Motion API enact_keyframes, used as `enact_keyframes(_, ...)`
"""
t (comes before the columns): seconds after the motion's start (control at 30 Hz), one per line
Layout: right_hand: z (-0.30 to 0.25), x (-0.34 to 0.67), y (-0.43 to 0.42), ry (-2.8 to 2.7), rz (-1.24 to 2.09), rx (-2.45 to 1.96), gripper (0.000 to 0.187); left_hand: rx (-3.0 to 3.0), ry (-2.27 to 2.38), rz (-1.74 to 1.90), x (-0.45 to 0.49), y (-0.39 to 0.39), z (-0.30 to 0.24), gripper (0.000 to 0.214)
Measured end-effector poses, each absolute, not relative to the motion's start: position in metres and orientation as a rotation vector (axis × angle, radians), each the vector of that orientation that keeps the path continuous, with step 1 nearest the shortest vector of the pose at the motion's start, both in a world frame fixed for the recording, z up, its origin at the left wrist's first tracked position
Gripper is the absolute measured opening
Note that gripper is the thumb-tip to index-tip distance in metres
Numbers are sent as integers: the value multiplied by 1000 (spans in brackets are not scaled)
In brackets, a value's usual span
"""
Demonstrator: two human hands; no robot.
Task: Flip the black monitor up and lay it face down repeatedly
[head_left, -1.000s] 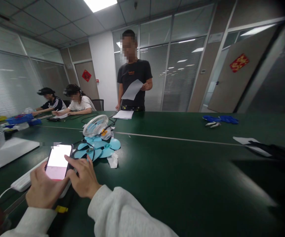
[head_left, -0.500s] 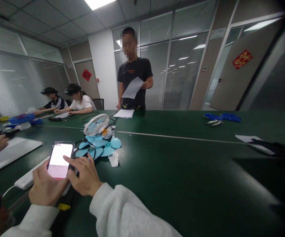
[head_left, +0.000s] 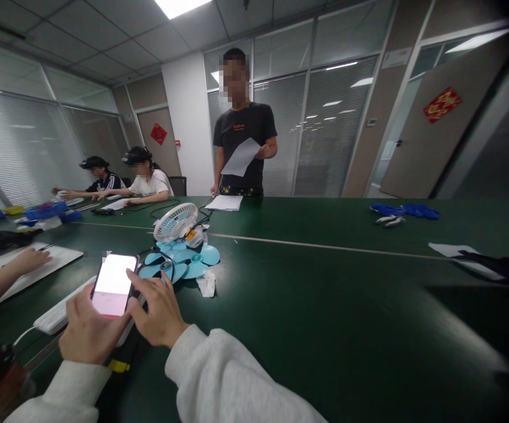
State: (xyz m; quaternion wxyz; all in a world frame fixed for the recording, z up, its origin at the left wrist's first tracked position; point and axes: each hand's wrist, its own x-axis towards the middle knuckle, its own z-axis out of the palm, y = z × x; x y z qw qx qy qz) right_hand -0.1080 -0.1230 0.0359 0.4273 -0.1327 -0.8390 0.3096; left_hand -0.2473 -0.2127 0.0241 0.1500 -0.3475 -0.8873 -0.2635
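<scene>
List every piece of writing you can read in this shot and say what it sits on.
Nothing can be read for certain.
Small orange print on the standing person's black T-shirt: too small.
Gold marks on the red diamond signs on the two doors: blurred.
Lit screen of the black smartphone in the left hand, under the right hand: washed out.
</scene>
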Motion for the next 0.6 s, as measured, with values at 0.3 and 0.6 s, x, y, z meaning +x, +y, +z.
enact_keyframes(0.3, 34, -109, -123, -2117, 743, -298, 49, -911, -2410, -714, -248, -211, 17, 92)
enact_keyframes(0.6, 30, -114, -120, -2085, 752, -314, 56, -882, -2337, -716, -246, -209, 17, 94)
